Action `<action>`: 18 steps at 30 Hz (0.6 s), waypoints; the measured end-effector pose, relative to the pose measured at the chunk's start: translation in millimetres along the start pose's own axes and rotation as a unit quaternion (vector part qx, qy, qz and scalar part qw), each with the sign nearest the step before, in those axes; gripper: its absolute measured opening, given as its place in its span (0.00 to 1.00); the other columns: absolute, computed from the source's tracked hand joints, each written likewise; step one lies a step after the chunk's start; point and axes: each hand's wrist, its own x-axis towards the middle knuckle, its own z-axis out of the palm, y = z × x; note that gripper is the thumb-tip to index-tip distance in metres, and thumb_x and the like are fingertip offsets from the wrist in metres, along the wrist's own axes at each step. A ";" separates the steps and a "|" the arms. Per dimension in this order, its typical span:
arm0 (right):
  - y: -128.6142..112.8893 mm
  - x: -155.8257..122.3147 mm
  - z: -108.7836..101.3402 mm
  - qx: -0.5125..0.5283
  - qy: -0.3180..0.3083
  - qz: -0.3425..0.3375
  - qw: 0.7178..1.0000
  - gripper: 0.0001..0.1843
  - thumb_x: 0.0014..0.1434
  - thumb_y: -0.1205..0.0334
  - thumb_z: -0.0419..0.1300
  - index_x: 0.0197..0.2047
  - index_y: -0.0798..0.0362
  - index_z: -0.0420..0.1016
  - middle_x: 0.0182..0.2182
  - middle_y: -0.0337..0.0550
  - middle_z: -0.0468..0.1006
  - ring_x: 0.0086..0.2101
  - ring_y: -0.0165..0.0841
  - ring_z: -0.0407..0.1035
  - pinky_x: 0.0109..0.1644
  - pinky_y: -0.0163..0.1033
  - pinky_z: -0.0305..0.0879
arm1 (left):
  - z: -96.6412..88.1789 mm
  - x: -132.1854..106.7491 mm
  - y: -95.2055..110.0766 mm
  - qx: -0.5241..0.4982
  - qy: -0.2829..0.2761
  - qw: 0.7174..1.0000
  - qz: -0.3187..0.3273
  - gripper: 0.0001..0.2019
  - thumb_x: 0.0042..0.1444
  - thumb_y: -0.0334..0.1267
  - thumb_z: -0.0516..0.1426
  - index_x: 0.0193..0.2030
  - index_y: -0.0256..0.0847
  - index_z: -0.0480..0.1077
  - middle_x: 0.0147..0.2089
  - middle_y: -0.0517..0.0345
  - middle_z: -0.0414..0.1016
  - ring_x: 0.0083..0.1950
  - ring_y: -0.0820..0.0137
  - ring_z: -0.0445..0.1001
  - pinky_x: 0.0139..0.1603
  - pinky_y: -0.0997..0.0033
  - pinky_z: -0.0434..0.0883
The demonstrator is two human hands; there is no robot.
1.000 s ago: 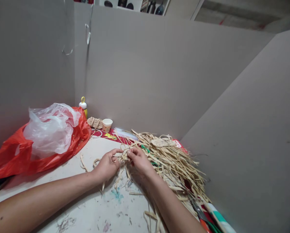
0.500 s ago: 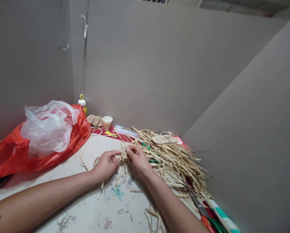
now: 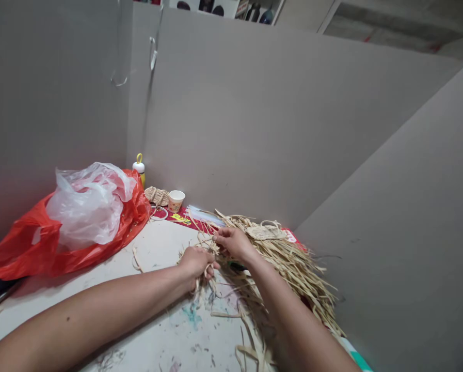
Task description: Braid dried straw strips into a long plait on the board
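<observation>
My left hand (image 3: 197, 261) is closed around a small bundle of pale straw strips (image 3: 208, 274) on the paint-stained table (image 3: 157, 320). My right hand (image 3: 234, 242) sits just behind it, fingers pinched on strips at the near edge of a big heap of straw strips (image 3: 293, 268). The two hands almost touch. A small woven straw piece (image 3: 265, 231) lies on top of the heap.
A red plastic bag (image 3: 33, 248) with a clear bag (image 3: 88, 204) on it fills the left side. At the back corner stand a yellow-and-white bottle (image 3: 140, 168), a woven straw item (image 3: 157, 196) and a paper cup (image 3: 176, 200). Grey partition walls enclose the table.
Both hands have shifted right and further from me, towards the heap. My left hand has closed more tightly on the strips and my right hand has moved behind it.
</observation>
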 end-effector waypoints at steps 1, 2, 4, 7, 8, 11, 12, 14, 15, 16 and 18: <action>0.7 6.9 0.7 -0.012 -0.006 0.003 1.000 0.12 0.43 0.60 0.65 0.19 0.55 0.67 0.11 0.32 0.64 0.13 0.23 0.55 0.16 0.30 0.50 | 0.7 4.5 1.0 -0.012 -0.006 1.000 -0.010 0.04 0.50 0.25 0.52 0.29 0.36 0.61 0.20 0.57 0.70 0.14 0.79 0.60 0.14 0.79 0.57; 2.1 14.1 2.6 -0.024 -0.009 0.004 1.000 0.11 0.44 0.60 0.65 0.19 0.55 0.68 0.11 0.32 0.64 0.13 0.23 0.55 0.16 0.30 0.51 | 0.2 9.2 2.6 -0.023 -0.010 1.000 -0.018 0.04 0.50 0.24 0.51 0.30 0.35 0.61 0.20 0.57 0.70 0.15 0.78 0.63 0.15 0.79 0.59; 6.5 29.6 9.6 -0.048 -0.011 0.006 0.999 0.11 0.47 0.61 0.64 0.21 0.56 0.69 0.13 0.33 0.66 0.14 0.24 0.58 0.18 0.31 0.54 | -3.7 19.2 8.0 -0.041 -0.011 0.999 -0.029 0.04 0.51 0.23 0.51 0.32 0.34 0.61 0.20 0.56 0.70 0.17 0.75 0.66 0.17 0.77 0.64; 17.0 53.1 23.8 -0.082 -0.011 0.015 0.996 0.10 0.56 0.59 0.60 0.34 0.59 0.73 0.27 0.41 0.75 0.26 0.31 0.69 0.28 0.35 0.66 | -14.0 34.4 18.6 -0.054 -0.005 0.998 -0.040 0.04 0.52 0.22 0.50 0.34 0.32 0.62 0.19 0.57 0.68 0.17 0.74 0.68 0.18 0.77 0.66; 21.1 60.1 28.2 -0.092 -0.011 0.019 0.996 0.12 0.58 0.59 0.58 0.41 0.59 0.72 0.35 0.44 0.75 0.32 0.33 0.71 0.34 0.39 0.69 | -17.7 39.2 22.1 -0.055 -0.005 0.997 -0.045 0.04 0.52 0.22 0.50 0.33 0.31 0.62 0.18 0.57 0.68 0.17 0.75 0.67 0.18 0.78 0.66; 32.6 76.4 37.4 -0.116 -0.003 0.028 0.993 0.17 0.61 0.59 0.56 0.52 0.56 0.66 0.49 0.47 0.69 0.44 0.38 0.68 0.44 0.47 0.68 | -26.4 51.1 30.4 -0.049 0.000 0.997 -0.057 0.05 0.54 0.21 0.48 0.31 0.30 0.63 0.17 0.56 0.67 0.16 0.75 0.67 0.17 0.80 0.66; 35.6 79.9 39.1 -0.122 0.003 0.030 0.992 0.18 0.61 0.59 0.56 0.53 0.56 0.66 0.50 0.47 0.69 0.44 0.38 0.68 0.45 0.48 0.68 | -27.9 54.0 32.2 -0.044 0.003 0.997 -0.062 0.06 0.54 0.21 0.48 0.31 0.29 0.63 0.17 0.55 0.67 0.16 0.75 0.67 0.17 0.80 0.66; 39.5 83.9 41.3 -0.131 0.018 0.032 0.991 0.18 0.61 0.59 0.56 0.52 0.56 0.67 0.49 0.47 0.69 0.44 0.38 0.68 0.44 0.47 0.68 | -28.8 58.5 34.4 -0.034 0.008 0.997 -0.068 0.06 0.54 0.22 0.48 0.30 0.29 0.64 0.17 0.54 0.68 0.16 0.75 0.68 0.17 0.80 0.67; 40.5 84.6 42.2 -0.136 0.027 0.032 0.990 0.18 0.61 0.59 0.56 0.52 0.56 0.67 0.49 0.47 0.69 0.44 0.38 0.68 0.44 0.47 0.68 | -28.4 60.0 34.8 -0.029 0.012 0.997 -0.068 0.06 0.54 0.22 0.48 0.29 0.29 0.64 0.17 0.55 0.68 0.17 0.75 0.68 0.18 0.79 0.68; 40.8 84.4 43.2 -0.140 0.039 0.031 0.989 0.18 0.61 0.59 0.56 0.52 0.56 0.67 0.49 0.47 0.69 0.44 0.38 0.68 0.44 0.47 0.68 | -27.7 61.2 35.0 -0.024 0.017 0.997 -0.067 0.07 0.54 0.22 0.49 0.28 0.30 0.64 0.17 0.55 0.67 0.17 0.75 0.68 0.20 0.79 0.69; 40.1 82.4 45.7 -0.147 0.064 0.025 0.987 0.17 0.61 0.59 0.56 0.52 0.56 0.67 0.49 0.47 0.69 0.43 0.37 0.69 0.44 0.47 0.68 | -26.2 62.7 34.8 -0.011 0.028 0.997 -0.065 0.07 0.53 0.22 0.50 0.27 0.30 0.65 0.16 0.57 0.67 0.17 0.76 0.68 0.21 0.78 0.70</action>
